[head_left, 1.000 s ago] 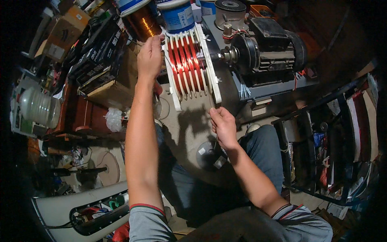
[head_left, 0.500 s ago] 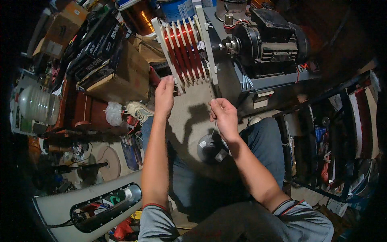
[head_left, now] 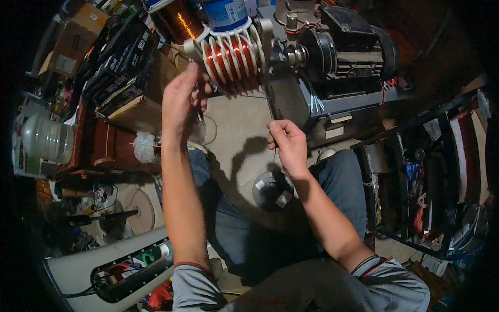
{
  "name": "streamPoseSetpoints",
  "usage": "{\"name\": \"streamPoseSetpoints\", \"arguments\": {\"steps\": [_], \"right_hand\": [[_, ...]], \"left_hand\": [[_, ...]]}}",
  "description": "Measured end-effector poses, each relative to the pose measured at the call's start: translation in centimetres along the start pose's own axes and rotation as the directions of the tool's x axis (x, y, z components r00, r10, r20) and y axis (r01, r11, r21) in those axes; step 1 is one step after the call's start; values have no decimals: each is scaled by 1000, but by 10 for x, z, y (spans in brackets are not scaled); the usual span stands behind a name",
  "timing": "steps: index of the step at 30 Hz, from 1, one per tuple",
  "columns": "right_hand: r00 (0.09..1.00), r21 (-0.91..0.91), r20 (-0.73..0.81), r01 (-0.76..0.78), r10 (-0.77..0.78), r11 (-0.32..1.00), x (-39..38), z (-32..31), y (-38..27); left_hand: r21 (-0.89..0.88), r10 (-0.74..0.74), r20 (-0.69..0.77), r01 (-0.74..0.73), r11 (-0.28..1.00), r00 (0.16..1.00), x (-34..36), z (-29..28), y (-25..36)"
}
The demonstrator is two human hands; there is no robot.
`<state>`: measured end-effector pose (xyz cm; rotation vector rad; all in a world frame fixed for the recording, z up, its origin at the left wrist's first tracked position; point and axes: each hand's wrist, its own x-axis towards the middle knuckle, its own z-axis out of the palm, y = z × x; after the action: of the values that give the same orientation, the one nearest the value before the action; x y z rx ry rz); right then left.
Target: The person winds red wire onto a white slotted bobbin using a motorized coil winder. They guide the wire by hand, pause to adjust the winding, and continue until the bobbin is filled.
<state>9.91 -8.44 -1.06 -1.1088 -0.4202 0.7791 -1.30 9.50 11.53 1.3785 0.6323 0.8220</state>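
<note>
A coil winding former (head_left: 232,57) with pale ribs and shiny reddish-brown copper wire in its slots is at the top middle. My left hand (head_left: 179,101) is at the former's left end, fingers curled against its end plate; their exact hold is partly hidden. Below the former's right end, my right hand (head_left: 289,143) pinches a thin dark wire (head_left: 271,103) between thumb and fingertips. That strand runs up to the former's right side and down from the hand toward a dark round spool (head_left: 271,188) between my knees.
A dark electric motor (head_left: 353,57) on a grey bench lines up with the former's shaft at right. Behind stand a copper wire reel (head_left: 179,21) and a blue tub (head_left: 224,13). Cartons (head_left: 130,106) crowd the left; a dark rack (head_left: 400,182) stands right.
The former has turned, its slats now facing differently. My left hand has moved up and left along its end. My right hand stays nearly in place, pinching the wire.
</note>
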Motion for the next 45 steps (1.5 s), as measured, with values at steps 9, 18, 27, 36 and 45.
{"name": "streamPoseSetpoints", "arguments": {"steps": [9,18,27,36,45], "right_hand": [[996,-25,-19,-88,87,996,-2,6,-13],[999,37,-16,-32,33,999,-4,11,-27],[987,87,-37,-155,158,984,2,6,-8],[985,246,32,-173,171,954,7,8,-20],[966,283,173,-237,193,929,10,3,-30]], "left_hand": [[73,13,-260,6,997,965,80,7,-19],[-154,-249,-163,224,962,955,59,-8,-89],[-197,-279,-88,258,946,956,-28,11,-107],[-406,-130,152,182,896,980,-69,22,-112],[245,-465,532,397,884,708,-85,42,-124]]}}
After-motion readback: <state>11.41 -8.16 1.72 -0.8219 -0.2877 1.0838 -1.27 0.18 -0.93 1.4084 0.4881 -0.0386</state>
